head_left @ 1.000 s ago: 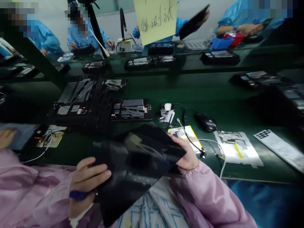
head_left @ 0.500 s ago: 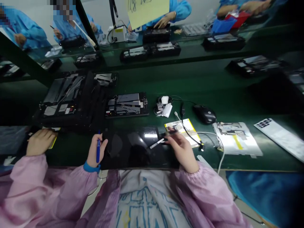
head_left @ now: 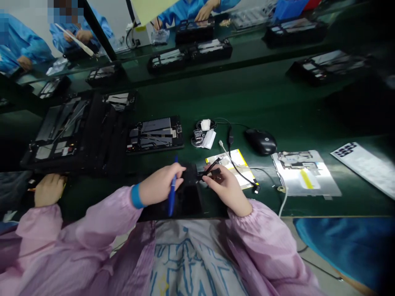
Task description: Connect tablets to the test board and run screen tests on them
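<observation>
A dark glossy screen panel point(head_left: 188, 199) lies flat at the table's front edge, partly under my left forearm. My left hand point(head_left: 162, 185), with a blue wristband, reaches across it holding a blue pen point(head_left: 172, 195) upright, fingertips close to the panel's right part. Beyond the panel's right edge, my right hand point(head_left: 228, 189) pinches a small black flex cable point(head_left: 210, 168); its far details are too small to tell. Under and behind those fingers rests a yellow-edged white battery board point(head_left: 242, 158), crossed by a thin white cable and a black cable.
An opened tablet point(head_left: 156, 133) and stacked device trays point(head_left: 61, 127) stand to the left. A black mouse point(head_left: 261, 141), a silver plate point(head_left: 307, 172) and a white strip point(head_left: 364, 166) lie to the right. A neighbour's hand point(head_left: 49, 189) works at far left; people in blue sit opposite.
The panel, held up tilted in both hands at first, now lies on the table. My left hand has moved right across it with the pen. My right hand has shifted slightly left.
</observation>
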`<control>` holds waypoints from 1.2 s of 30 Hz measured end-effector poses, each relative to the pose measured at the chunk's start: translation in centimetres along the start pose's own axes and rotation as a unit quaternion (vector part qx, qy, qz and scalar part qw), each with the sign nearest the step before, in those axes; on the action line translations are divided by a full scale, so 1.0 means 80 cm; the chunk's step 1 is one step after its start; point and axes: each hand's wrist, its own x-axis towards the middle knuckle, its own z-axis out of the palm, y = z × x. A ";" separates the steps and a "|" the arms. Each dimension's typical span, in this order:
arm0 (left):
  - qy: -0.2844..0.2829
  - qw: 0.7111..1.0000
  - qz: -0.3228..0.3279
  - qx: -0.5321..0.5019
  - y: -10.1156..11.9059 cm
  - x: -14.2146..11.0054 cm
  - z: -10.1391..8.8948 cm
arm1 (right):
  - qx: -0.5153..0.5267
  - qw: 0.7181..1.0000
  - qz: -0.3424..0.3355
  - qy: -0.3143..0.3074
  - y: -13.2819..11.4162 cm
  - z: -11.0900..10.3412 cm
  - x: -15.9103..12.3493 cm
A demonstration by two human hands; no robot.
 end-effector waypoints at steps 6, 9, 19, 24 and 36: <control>-0.081 0.993 0.089 -0.002 0.003 0.094 0.042 | -0.050 0.996 -0.073 0.015 -0.003 -0.028 0.003; -0.093 0.989 0.101 -0.051 0.004 0.106 0.054 | -0.098 0.991 -0.080 0.042 0.005 -0.047 -0.013; -0.022 0.989 0.000 -0.149 0.019 0.120 0.071 | -0.229 0.966 -0.116 -0.002 0.010 -0.066 -0.027; -0.063 0.998 0.001 -0.003 0.020 0.120 0.065 | -0.317 0.924 -0.201 -0.072 0.022 -0.064 -0.019; -0.118 0.988 -0.033 0.092 0.029 0.122 0.064 | -0.330 0.915 -0.224 -0.062 0.040 -0.057 -0.020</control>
